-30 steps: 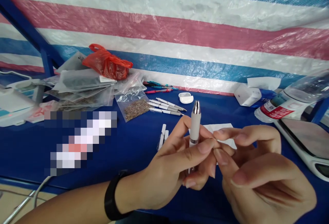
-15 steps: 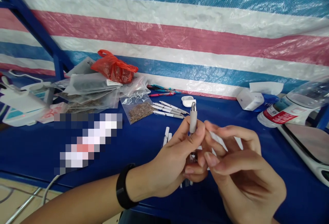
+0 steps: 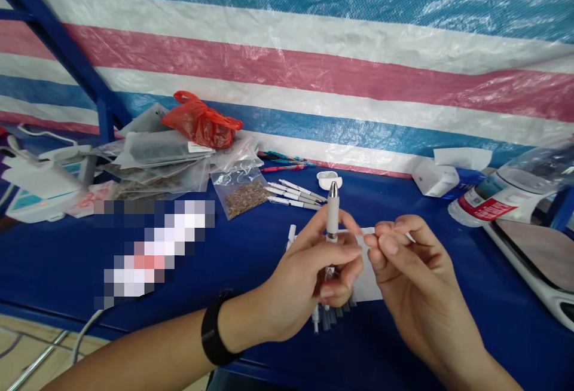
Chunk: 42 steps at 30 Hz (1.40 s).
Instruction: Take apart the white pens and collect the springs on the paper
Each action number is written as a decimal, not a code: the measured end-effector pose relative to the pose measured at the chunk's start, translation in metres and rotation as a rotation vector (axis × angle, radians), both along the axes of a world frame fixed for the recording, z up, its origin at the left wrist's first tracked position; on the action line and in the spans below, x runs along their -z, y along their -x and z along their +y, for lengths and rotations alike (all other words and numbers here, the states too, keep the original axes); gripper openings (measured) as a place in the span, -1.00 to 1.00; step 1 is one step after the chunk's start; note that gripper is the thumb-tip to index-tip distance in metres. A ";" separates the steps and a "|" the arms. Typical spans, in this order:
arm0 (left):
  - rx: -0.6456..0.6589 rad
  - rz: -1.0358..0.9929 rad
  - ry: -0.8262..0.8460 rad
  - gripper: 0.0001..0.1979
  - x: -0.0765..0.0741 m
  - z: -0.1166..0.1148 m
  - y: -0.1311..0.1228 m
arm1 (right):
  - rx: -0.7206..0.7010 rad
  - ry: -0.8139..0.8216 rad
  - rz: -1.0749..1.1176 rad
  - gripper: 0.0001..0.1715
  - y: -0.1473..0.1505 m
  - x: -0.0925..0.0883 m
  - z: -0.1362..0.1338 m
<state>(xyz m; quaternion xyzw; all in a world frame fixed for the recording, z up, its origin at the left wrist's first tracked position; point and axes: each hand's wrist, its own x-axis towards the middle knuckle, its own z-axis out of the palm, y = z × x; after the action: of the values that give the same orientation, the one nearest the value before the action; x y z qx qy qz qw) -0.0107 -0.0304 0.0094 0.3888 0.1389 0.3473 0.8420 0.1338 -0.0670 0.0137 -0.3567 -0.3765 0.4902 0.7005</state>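
My left hand (image 3: 309,271) is closed round a pen (image 3: 332,214) with a grey grip and a silver tip, held upright with the tip up. The left forefinger reaches past the pen toward my right hand (image 3: 412,277). Thumb and fingers of the right hand are pinched together close to it; anything between them is too small or hidden to name. Beneath the hands lie a sheet of white paper (image 3: 370,277) and several clear and white pen parts (image 3: 330,317), partly covered. Beyond them several white pens (image 3: 298,194) lie in a loose group.
An open white case (image 3: 329,180) sits behind the hands. To the left are a bag of brown flakes (image 3: 246,198), stacked plastic bags (image 3: 156,155) and a red bag (image 3: 201,119). A bottle (image 3: 488,194), tissue pack (image 3: 437,176) and scale (image 3: 533,259) stand right.
The right hand's fingers have drawn together into a pinch and turned, uncovering the white paper. The left forefinger has stretched out to the right, and the pen has shifted slightly left.
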 end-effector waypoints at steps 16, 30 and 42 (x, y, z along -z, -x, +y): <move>-0.251 0.615 -0.743 -0.63 0.001 -0.001 0.001 | 0.092 0.017 -0.306 -0.85 -0.011 0.001 0.006; -0.077 0.570 -0.666 -0.66 0.001 0.002 0.005 | -0.062 0.045 -0.265 -0.50 -0.022 -0.005 0.011; -0.350 0.752 -1.020 -0.68 0.013 0.015 0.000 | -0.028 0.056 -0.196 -0.63 -0.022 0.002 0.022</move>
<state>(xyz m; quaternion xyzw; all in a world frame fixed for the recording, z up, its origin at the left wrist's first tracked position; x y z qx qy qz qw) -0.0112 -0.0156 -0.0037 0.8057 0.3030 0.3417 0.3773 0.1556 -0.0453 0.0117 -0.4171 -0.4342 0.4730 0.6432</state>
